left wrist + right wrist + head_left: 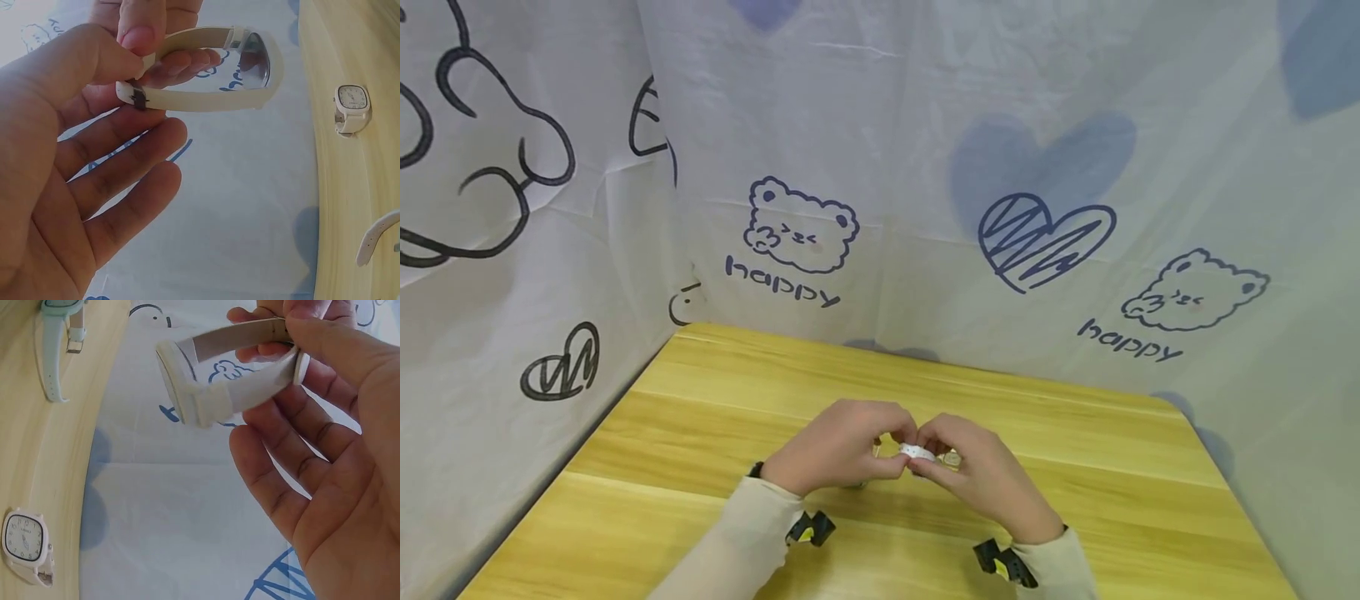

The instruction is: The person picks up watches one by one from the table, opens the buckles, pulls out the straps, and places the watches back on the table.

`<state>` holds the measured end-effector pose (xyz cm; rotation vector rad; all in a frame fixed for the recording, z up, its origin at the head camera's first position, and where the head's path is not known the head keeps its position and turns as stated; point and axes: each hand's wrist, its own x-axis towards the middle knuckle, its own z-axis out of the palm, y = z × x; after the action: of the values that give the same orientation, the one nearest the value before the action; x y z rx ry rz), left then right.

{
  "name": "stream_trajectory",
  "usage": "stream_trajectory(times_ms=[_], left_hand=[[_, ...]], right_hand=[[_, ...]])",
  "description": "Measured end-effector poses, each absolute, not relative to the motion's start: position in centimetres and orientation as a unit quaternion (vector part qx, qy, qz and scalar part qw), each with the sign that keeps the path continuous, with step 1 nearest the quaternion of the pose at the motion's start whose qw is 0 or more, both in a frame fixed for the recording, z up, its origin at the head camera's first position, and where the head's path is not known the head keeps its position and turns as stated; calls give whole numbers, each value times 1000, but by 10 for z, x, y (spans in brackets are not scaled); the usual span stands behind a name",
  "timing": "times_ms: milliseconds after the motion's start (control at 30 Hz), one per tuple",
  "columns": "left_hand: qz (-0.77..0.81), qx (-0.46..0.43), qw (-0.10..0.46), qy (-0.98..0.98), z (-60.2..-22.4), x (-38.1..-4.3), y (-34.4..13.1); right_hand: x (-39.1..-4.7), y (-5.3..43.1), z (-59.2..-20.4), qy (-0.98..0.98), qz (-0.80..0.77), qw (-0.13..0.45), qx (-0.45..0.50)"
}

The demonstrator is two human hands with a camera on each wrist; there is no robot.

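Note:
Both hands meet over the table around a white wristwatch [917,452], its strap bent into a loop. In the left wrist view the left hand [842,446] pinches the strap [206,100] by a dark buckle between thumb and index finger, its other fingers spread loosely. From the other side the right hand [977,467] pinches the strap ends between thumb and fingers. The watch case [172,381] hangs edge-on at the far end of the loop in the right wrist view. Fingers cover part of the joint, so whether it is fastened cannot be told.
A pale square-faced watch [26,537] lies on the wooden table [737,375]. A mint-green watch [53,353] lies apart from it, partly cut off by the frame. Printed cloth [887,167] hangs behind the table and at the left.

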<state>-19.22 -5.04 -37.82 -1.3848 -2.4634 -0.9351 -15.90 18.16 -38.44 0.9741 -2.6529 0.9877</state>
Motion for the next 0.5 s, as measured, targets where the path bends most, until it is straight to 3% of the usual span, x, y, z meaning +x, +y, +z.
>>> stream_trajectory(times_ms=[500], left_hand=[[-347,-454,35,-820,-378,-192,-50]], right_hand=[[-161,183,-387,-879,352,45,319]])
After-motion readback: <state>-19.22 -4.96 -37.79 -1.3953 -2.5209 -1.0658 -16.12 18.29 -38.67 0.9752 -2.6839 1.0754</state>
